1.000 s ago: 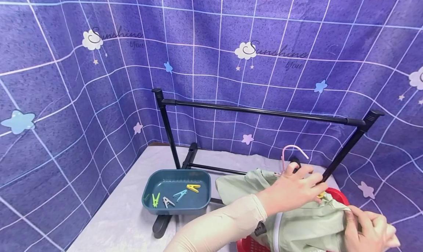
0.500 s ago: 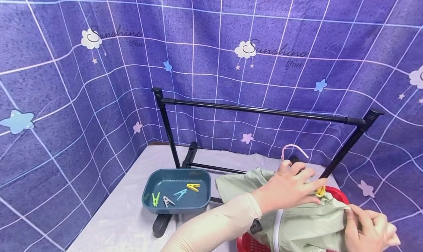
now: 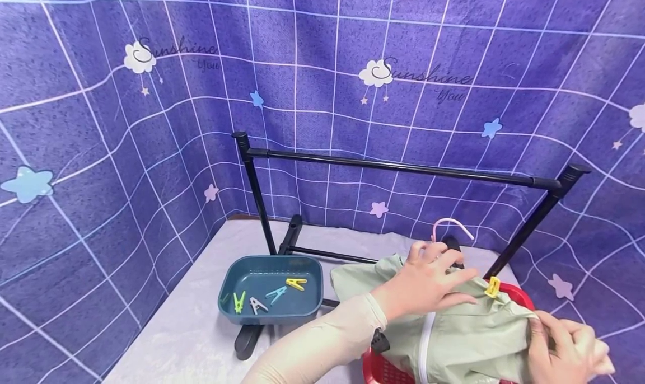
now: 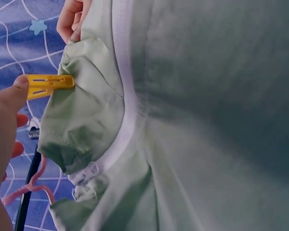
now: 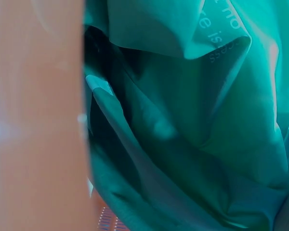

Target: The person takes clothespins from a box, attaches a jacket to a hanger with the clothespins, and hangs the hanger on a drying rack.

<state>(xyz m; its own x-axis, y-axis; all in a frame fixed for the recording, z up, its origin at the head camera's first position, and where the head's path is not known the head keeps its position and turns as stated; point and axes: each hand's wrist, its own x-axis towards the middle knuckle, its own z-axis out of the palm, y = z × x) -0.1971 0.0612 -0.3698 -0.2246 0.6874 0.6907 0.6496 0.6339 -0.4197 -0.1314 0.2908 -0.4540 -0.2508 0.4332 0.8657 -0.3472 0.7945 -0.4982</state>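
A light green jacket point(image 3: 478, 339) with a white zipper point(image 4: 129, 96) lies spread at the lower right in the head view. Above its collar rises the pink hook of a hanger point(image 3: 452, 221). On the jacket's upper edge sits a yellow clothespin point(image 3: 492, 287), which also shows in the left wrist view. My left hand point(image 3: 428, 280) hovers over the collar with fingers spread, apart from the clothespin and holding nothing. With thumb and fingers, my right hand point(image 3: 561, 345) pinches the jacket's right edge. Folds of the jacket fill most of the right wrist view.
Under the jacket stands a red basket point(image 3: 375, 370), largely covered. A black rack point(image 3: 403, 167) stands behind, its top bar above the jacket. To the left, a dark teal tray point(image 3: 229, 280) holds several clothespins point(image 3: 276, 295). A patterned purple curtain point(image 3: 312, 65) surrounds the table point(image 3: 176, 317).
My left hand has drawn away leftward from the yellow clothespin, which is now fully visible on the jacket. My right hand keeps its pinch with little movement.
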